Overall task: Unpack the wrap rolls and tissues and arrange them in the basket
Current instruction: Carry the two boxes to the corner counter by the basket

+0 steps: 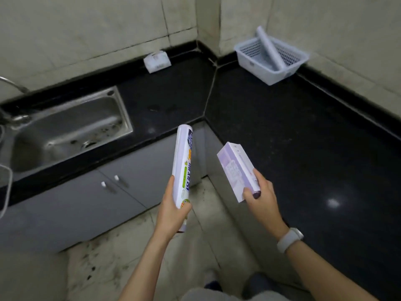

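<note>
We are gripping a wrap roll (183, 166) in our left hand (173, 210), fingers curled tight around its lower end, so the printed white tube is pointing up and away from us, out over the grey cabinet doors (108, 187). Our right hand (259, 199) is closing on the near end of a pale lilac box (237, 170), thumb on one side and fingers on the other; the box is tilting up toward the basket (271, 56). A white band (289, 238) is sitting on that wrist.

The basket, white and perforated, is standing in the far corner of the black countertop (293, 137), close against the tiled wall (325, 22). A second roll (270, 48), pale blue-grey, is leaning inside the basket, its upper end sticking out over the back rim. To the left of the basket, along the same wall, a small white tissue pack (157, 61) is lying on the counter. Further left of the basket, the steel sink (65, 127) is set into the counter, and both held items are hanging well short of the basket, nearer to us.
</note>
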The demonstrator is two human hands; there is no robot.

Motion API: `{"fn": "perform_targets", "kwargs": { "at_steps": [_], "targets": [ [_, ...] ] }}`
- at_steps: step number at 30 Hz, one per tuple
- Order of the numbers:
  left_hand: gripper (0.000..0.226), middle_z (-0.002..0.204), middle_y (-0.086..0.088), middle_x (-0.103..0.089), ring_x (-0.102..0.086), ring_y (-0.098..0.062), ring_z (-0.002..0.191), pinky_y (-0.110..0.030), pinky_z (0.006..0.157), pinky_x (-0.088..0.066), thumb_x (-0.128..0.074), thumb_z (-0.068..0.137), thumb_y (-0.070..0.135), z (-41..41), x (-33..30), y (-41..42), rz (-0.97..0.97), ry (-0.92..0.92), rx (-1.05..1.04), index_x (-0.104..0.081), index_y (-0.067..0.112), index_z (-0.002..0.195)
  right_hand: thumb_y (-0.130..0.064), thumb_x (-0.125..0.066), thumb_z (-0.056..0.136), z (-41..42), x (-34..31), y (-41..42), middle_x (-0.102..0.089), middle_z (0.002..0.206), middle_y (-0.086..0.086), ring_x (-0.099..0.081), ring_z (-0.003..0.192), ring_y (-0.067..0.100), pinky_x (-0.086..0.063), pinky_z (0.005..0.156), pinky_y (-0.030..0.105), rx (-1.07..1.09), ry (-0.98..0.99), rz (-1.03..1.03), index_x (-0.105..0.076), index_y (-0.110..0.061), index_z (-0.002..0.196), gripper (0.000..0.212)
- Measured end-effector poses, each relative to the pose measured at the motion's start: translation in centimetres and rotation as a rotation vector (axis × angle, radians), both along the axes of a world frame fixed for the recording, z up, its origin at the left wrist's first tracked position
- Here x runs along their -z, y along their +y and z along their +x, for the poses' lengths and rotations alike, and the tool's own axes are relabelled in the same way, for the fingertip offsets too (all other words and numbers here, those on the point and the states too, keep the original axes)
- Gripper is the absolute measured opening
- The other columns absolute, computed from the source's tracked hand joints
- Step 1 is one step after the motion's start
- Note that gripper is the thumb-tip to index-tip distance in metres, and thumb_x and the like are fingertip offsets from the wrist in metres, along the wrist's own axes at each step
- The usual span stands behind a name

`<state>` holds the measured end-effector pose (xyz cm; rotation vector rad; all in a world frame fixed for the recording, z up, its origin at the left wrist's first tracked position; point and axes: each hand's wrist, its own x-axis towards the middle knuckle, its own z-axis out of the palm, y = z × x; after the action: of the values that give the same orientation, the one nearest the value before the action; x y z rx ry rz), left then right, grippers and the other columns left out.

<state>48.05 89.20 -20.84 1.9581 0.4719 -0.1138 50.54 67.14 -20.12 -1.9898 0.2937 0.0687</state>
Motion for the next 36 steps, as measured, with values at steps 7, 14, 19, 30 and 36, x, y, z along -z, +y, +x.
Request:
{"fn": "perform_targets", "kwargs": {
  "at_steps": [7,14,19,30,36],
  "targets": [
    [0.081,0.131,0.009,-0.044,-0.052,-0.019,0.105,-0.028,0.074,-0.05,-0.057,0.077,0.006,8.9,1.2,5.0,-0.007,-0.037,-0.015,-0.019,0.036,0.142,-0.022,-0.052,0.086,10.8,0.4,5.8,-0.036,0.125,-0.002,-0.044,0.109,0.015,-0.043,0.094,0.035,-0.092,-0.013,-0.01,-0.031,-0.029,0.137,0.056],
    [0.081,0.148,0.004,-0.029,-0.033,-0.004,0.118,-0.023,0.091,-0.033,-0.055,0.08,0.006,26.3,2.0,6.3,0.009,-0.077,0.108,-0.013,0.029,0.144,-0.027,-0.051,0.088,26.6,3.1,7.8,-0.034,0.128,-0.003,-0.042,0.102,0.006,-0.036,0.063,0.007,-0.085,-0.003,0.054,-0.027,-0.031,0.137,0.055],
    [0.081,0.149,0.004,-0.025,-0.03,-0.004,0.119,-0.022,0.096,-0.032,-0.054,0.084,0.008,39.9,1.8,5.6,-0.02,-0.012,0.178,-0.006,0.028,0.145,-0.026,-0.051,0.087,38.3,3.0,7.8,-0.033,0.139,0.007,-0.038,0.107,0.01,-0.036,0.087,0.027,-0.027,0.033,0.041,-0.026,-0.028,0.139,0.058],
    [0.079,0.146,-0.017,-0.03,-0.03,-0.037,0.13,-0.047,0.109,-0.029,-0.051,0.088,0.019,61.7,3.2,1.3,0.085,0.181,0.223,0.003,0.023,0.146,-0.026,-0.054,0.085,51.6,2.6,5.5,-0.04,0.13,0.007,-0.041,0.099,0.009,-0.032,0.086,0.023,0.132,0.054,-0.025,-0.03,-0.024,0.139,0.058],
    [0.081,0.143,-0.022,-0.029,-0.027,-0.04,0.127,-0.05,0.105,-0.027,-0.053,0.088,0.022,68.9,4.1,-0.6,0.151,0.205,0.267,0.004,0.024,0.145,-0.026,-0.057,0.082,55.0,2.7,4.7,-0.04,0.123,0.003,-0.042,0.103,0.01,-0.032,0.09,0.023,0.213,0.075,-0.066,-0.032,-0.025,0.138,0.061]
  ]
}}
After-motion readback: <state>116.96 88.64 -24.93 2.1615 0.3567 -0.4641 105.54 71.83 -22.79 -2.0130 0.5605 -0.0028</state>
